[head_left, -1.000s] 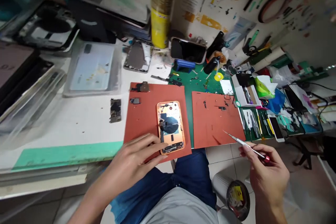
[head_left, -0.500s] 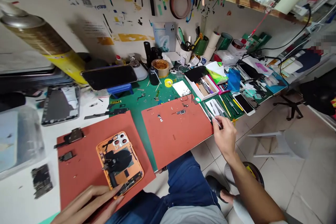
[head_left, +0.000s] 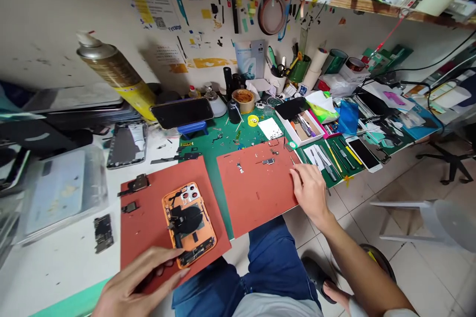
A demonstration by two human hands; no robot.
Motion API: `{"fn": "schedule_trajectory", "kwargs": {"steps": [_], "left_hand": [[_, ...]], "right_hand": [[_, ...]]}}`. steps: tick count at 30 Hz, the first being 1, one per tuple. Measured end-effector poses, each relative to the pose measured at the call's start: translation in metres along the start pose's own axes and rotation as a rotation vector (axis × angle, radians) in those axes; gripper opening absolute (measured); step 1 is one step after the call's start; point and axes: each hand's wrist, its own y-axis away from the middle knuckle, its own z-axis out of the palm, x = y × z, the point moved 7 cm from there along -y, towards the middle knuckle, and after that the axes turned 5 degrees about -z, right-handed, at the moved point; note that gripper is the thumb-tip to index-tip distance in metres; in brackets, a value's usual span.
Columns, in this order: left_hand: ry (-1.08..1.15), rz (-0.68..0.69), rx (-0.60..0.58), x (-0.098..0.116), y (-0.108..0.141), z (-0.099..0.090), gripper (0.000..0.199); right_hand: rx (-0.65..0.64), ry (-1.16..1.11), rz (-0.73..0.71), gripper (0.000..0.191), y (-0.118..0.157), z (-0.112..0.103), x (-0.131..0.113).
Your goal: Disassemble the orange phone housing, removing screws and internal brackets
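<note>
An orange phone back housing (head_left: 199, 242) lies on the left red mat, with black flex parts and a camera cutout inside it. My left hand (head_left: 143, 275) grips its lower left corner between thumb and fingers. Over the right edge of the other red mat, my right hand (head_left: 310, 190) is closed around a slim metal tool (head_left: 292, 160). Only the tool's thin tip shows clearly, so its kind is hard to tell. Small loose phone parts (head_left: 268, 161) and tiny bits lie on that mat, left of my right hand.
Hand tools (head_left: 325, 161) and a white phone (head_left: 363, 154) lie right of the mats. Behind stand a black phone on a blue stand (head_left: 193, 128), an open box (head_left: 299, 131) and a spray can (head_left: 115, 72). A circuit board (head_left: 103, 233) lies at left; a white stool (head_left: 442, 223) stands on the floor.
The view has swung left, so things sit further right. My right hand has turned and shifted slightly toward the right mat, still with the tool. My left hand remains at the housing's lower corner.
</note>
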Motion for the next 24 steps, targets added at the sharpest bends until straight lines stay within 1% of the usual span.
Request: {"fn": "schedule_trajectory", "kwargs": {"steps": [2,5,7,10,13,18,24], "left_hand": [[-0.014,0.003,-0.001,0.001,-0.001,0.0,0.03],[-0.022,0.016,0.015,0.005,-0.002,0.0,0.031],[-0.024,0.037,0.024,0.008,-0.003,0.0,0.033],[-0.025,0.059,0.042,0.01,-0.004,0.0,0.034],[-0.04,0.062,0.045,0.007,-0.004,0.001,0.033],[-0.039,0.106,0.045,0.001,0.001,0.004,0.027],[-0.016,0.134,0.037,0.0,0.001,0.007,0.023]], "right_hand": [[-0.108,-0.051,-0.104,0.024,-0.021,0.008,-0.007],[-0.26,-0.08,-0.224,0.026,-0.051,0.026,-0.014],[-0.335,-0.076,-0.265,0.025,-0.063,0.038,-0.016],[-0.412,-0.07,-0.281,0.022,-0.071,0.05,-0.015],[-0.456,-0.077,-0.271,0.019,-0.074,0.053,-0.012],[-0.502,-0.116,-0.243,0.016,-0.079,0.055,-0.009],[-0.489,-0.174,-0.192,0.015,-0.088,0.057,-0.002]]}}
